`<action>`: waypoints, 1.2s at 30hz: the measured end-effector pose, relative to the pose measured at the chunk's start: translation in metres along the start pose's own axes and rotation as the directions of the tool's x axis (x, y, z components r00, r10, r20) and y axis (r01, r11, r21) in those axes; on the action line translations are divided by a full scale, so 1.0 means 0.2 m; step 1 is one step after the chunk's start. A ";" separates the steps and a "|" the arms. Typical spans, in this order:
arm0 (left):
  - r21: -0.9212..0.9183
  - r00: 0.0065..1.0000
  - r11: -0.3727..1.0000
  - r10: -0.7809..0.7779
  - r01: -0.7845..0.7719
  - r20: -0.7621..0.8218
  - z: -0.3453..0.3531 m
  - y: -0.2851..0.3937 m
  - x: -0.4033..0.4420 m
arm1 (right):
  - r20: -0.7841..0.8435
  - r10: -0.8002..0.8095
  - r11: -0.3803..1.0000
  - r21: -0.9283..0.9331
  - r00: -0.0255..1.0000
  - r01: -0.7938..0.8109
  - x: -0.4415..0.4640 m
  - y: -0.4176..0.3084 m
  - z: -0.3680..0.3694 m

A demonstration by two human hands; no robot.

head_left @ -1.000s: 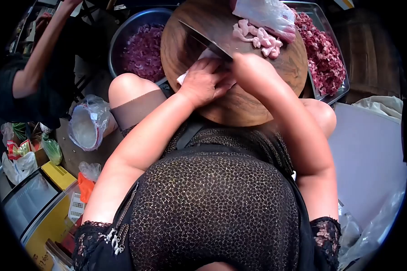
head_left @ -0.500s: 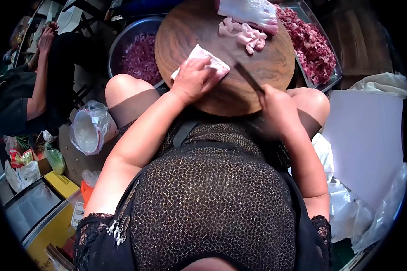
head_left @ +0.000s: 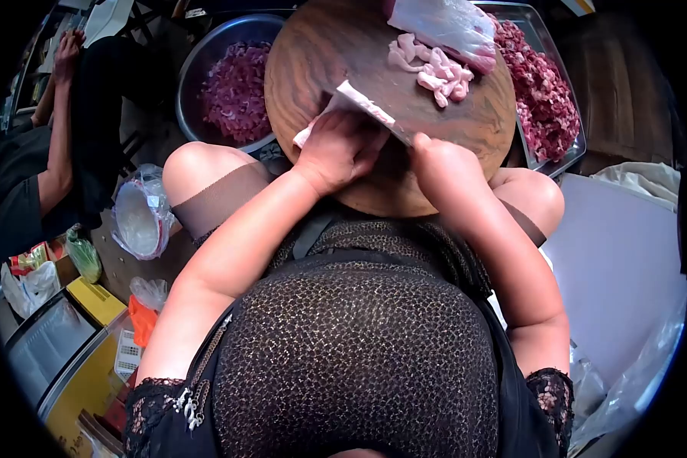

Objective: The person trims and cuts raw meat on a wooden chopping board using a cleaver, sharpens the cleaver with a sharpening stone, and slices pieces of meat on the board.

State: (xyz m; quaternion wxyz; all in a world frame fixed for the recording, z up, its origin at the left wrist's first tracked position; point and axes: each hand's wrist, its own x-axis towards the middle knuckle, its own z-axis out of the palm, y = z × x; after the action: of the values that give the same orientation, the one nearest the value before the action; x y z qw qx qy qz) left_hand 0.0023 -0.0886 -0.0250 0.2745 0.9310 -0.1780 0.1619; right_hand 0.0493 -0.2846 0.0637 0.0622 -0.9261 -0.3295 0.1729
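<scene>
On the round wooden chopping board (head_left: 313,61), my left hand (head_left: 334,153) grips a pale slab of meat (head_left: 365,104), its fingers curled over the near side. The slab's far edge is tilted up. My right hand (head_left: 448,169) is closed around the handle of a knife (head_left: 401,135). The blade points left and lies against the slab's right end; much of it is hidden. Farther back on the board sit several pale trimmed strips (head_left: 439,72) and a larger pale-skinned piece of meat (head_left: 446,32).
A metal bowl (head_left: 189,95) with cut red meat stands left of the board. At the right is a metal tray (head_left: 576,149) of chopped meat. Another person (head_left: 53,160) sits at the far left, near a plastic-lined bucket (head_left: 141,217). A pale panel (head_left: 614,252) stands at the right.
The slab's far edge has been lifted and tilted. My right hand has moved left, bringing the knife from the bare board to the slab. The view has shifted slightly.
</scene>
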 end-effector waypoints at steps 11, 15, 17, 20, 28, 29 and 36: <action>0.014 0.997 0.998 0.063 -0.063 -0.049 0.00 0.02 -0.01 | 0.084 0.054 0.998 0.022 0.995 -0.056 0.08 0.02 -0.06; 0.039 0.999 0.998 0.039 -0.038 -0.014 -0.01 0.02 -0.03 | -0.105 0.259 0.960 0.140 0.960 -0.244 -0.15 0.27 -0.01; 0.030 0.998 0.998 0.056 -0.056 -0.006 -0.02 0.02 -0.03 | -0.154 0.264 0.952 0.199 0.952 -0.232 -0.22 0.28 -0.01; -0.007 0.997 0.999 0.047 -0.047 -0.058 -0.09 0.07 -0.03 | -0.187 0.229 0.956 0.231 0.955 -0.184 -0.32 0.20 -0.02; -0.040 1.000 0.999 -0.004 0.005 0.022 -0.06 0.03 -0.03 | -0.155 0.061 0.998 -0.012 0.986 -0.063 -0.30 0.01 0.11; -0.081 0.998 0.996 0.034 -0.038 -0.050 -0.06 0.03 -0.02 | -0.121 0.070 0.997 -0.032 0.990 -0.074 -0.29 0.02 0.11; -0.020 0.998 1.000 0.015 -0.016 -0.056 0.01 -0.02 -0.06 | 0.028 -0.027 1.000 0.008 0.999 0.027 -0.07 0.00 -0.03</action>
State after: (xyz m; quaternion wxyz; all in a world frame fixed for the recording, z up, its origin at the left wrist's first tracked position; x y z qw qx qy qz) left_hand -0.0059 -0.0850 -0.0334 0.2878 0.9217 -0.1793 0.1881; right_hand 0.0412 -0.2922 0.0726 0.0634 -0.9189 -0.3420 0.1861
